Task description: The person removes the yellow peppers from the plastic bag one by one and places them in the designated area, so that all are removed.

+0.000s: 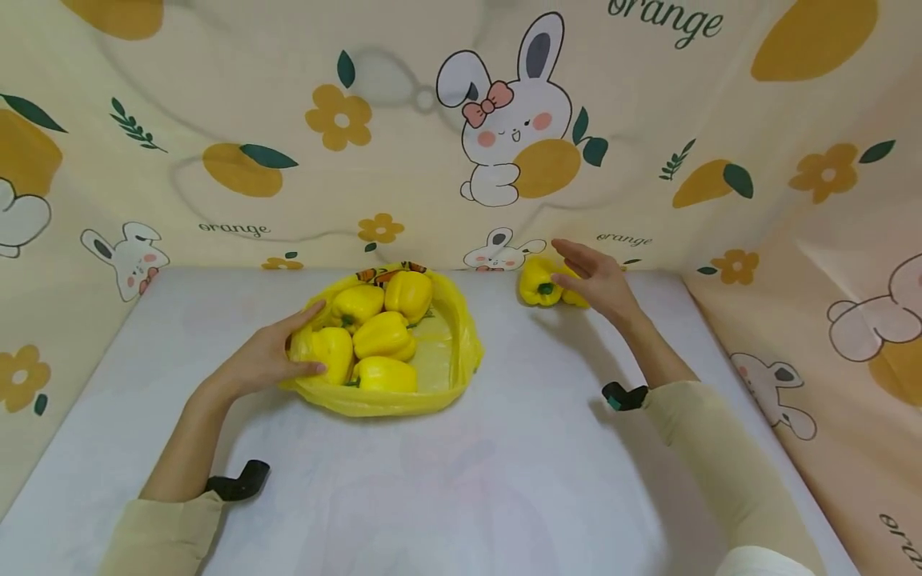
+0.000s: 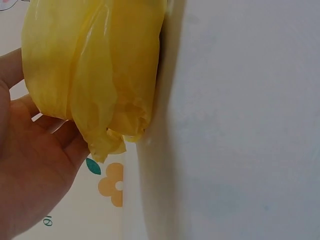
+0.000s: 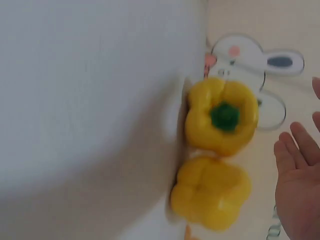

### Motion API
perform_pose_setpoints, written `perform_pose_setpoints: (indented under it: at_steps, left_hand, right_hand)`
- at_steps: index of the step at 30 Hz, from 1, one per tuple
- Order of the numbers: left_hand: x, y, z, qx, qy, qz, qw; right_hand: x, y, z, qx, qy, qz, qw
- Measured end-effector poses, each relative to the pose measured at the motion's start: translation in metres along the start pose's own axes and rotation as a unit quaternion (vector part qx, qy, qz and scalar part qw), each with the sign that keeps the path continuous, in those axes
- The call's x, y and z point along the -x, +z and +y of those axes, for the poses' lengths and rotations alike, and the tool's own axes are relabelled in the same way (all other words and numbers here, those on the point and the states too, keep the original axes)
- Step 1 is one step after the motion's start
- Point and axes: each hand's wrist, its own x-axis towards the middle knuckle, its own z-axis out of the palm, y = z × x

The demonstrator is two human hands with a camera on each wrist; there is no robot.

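Note:
A yellow plastic bag stands on the table with its mouth spread wide and its rim folded outward. Inside sit several yellow bell peppers, mostly on the left. My left hand holds the bag's left side, the thumb over the rim beside a pepper; in the left wrist view its fingers curve behind the crumpled bag. Against the back wall lie two more yellow bell peppers, one with its green stem facing out, the other beside it. Just over these, my right hand hovers with fingers extended, holding nothing.
The white table meets a patterned cloth wall at the back and another on the right. Black wrist mounts stick out from the left wrist and the right wrist.

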Motion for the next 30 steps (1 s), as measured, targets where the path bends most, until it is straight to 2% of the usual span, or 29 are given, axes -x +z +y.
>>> perform_pose_setpoints:
  at_steps: [5,11,22,30]
  left_hand:
    - [0.000,0.001,-0.002,0.000,0.005,0.002,1.0000]
    - [0.000,0.001,-0.003,0.004,0.000,-0.002,1.0000]
    - [0.002,0.002,-0.002,0.004,0.001,-0.003,1.0000]
    - [0.001,0.003,-0.001,0.000,-0.002,0.000,1.0000]
  right_hand:
    - [-0.007,0.017,0.005,-0.023,-0.018,-0.008,1.000]
    - [-0.012,0.036,-0.003,-0.040,-0.041,-0.033,0.998]
    - [-0.006,0.070,-0.041,-0.034,-0.083,-0.088,0.992]
    - [-0.022,0.099,-0.023,-0.031,-0.123,-0.106,0.986]
